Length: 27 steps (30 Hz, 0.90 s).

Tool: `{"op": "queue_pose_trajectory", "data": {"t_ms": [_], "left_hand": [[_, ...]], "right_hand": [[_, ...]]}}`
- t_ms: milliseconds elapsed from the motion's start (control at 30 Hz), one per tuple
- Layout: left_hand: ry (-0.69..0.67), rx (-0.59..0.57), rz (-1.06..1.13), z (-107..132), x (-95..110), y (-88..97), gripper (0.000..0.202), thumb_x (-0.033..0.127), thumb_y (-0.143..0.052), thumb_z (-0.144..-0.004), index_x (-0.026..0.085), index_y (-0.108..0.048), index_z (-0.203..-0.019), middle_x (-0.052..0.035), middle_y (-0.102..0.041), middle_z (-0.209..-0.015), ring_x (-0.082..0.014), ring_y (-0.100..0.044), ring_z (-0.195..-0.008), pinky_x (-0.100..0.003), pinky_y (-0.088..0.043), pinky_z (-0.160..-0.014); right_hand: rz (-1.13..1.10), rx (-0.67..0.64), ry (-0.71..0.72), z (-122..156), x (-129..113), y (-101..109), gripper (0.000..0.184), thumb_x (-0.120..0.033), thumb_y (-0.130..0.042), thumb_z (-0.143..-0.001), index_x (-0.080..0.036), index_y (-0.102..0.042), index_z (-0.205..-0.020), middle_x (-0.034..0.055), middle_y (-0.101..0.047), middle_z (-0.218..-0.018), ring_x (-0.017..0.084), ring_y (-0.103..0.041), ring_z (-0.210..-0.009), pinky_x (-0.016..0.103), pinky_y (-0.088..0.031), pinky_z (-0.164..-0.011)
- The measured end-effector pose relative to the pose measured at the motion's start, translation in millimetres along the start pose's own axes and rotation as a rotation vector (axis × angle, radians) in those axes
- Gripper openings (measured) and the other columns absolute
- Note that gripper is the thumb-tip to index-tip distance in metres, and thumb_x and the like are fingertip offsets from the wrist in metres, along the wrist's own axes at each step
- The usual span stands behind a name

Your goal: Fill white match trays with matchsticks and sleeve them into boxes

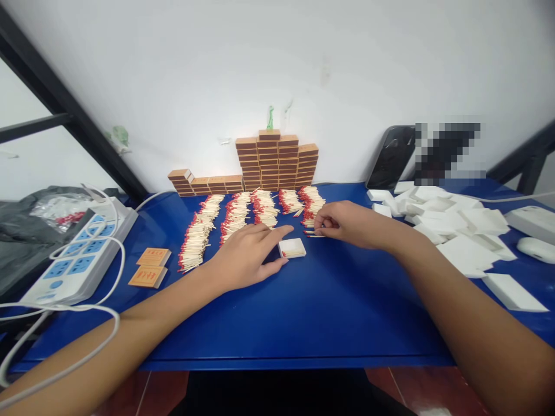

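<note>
A small white inner tray holding a few matches lies on the blue table. My left hand rests beside it, index finger and thumb steadying the tray's left side. My right hand is curled just right of the tray, its fingertips pinching several red-tipped matches at the edge of the rightmost match pile. More rows of matches stretch to the left.
Stacked brown matchboxes line the wall. Two flat brown sleeves lie at left near a white power strip with cables. A heap of white inner trays fills the right side, beside a white mouse.
</note>
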<state>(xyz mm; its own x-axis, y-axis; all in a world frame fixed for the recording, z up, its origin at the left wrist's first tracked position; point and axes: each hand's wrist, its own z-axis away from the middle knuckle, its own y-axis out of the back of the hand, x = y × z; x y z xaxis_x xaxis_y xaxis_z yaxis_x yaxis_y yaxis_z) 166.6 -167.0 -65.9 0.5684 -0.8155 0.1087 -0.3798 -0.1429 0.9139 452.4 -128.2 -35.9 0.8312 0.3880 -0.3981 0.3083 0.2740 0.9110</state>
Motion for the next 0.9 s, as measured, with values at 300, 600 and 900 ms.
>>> {"op": "queue_pose_trajectory", "data": {"t_ms": [300, 600, 900], "left_hand": [[-0.013, 0.013, -0.022, -1.0, 1.2, 2.0, 0.05, 0.037, -0.066, -0.102, 0.018, -0.054, -0.147, -0.0102, -0.077, -0.114, -0.0291, -0.074, -0.106, -0.045, -0.061, -0.093], [-0.009, 0.02, -0.039, -0.3, 0.7, 1.7, 0.051, 0.039, -0.066, -0.103, 0.019, -0.054, -0.148, -0.0093, -0.076, -0.111, -0.0275, -0.074, -0.1, -0.043, -0.061, -0.09], [-0.005, 0.009, -0.027, -0.7, 0.6, 1.5, 0.051, 0.039, -0.065, -0.103, 0.02, -0.053, -0.149, -0.0095, -0.076, -0.113, -0.0274, -0.074, -0.103, -0.043, -0.061, -0.092]], "right_hand": [[-0.048, -0.045, 0.026, 4.2, 1.4, 3.5, 0.025, -0.044, -0.068, -0.088, -0.023, -0.078, -0.095, 0.0028, -0.071, -0.08, 0.018, -0.06, -0.069, 0.031, -0.042, -0.063], [-0.029, -0.07, 0.017, 11.5, -7.1, 7.4, 0.027, -0.048, -0.072, -0.086, -0.024, -0.077, -0.097, 0.0042, -0.072, -0.085, 0.021, -0.064, -0.074, 0.033, -0.045, -0.066], [-0.051, -0.091, 0.02, 14.9, -6.6, 5.4, 0.052, -0.06, -0.077, -0.08, -0.023, -0.07, -0.117, 0.0083, -0.071, -0.104, 0.025, -0.065, -0.086, 0.034, -0.048, -0.071]]}}
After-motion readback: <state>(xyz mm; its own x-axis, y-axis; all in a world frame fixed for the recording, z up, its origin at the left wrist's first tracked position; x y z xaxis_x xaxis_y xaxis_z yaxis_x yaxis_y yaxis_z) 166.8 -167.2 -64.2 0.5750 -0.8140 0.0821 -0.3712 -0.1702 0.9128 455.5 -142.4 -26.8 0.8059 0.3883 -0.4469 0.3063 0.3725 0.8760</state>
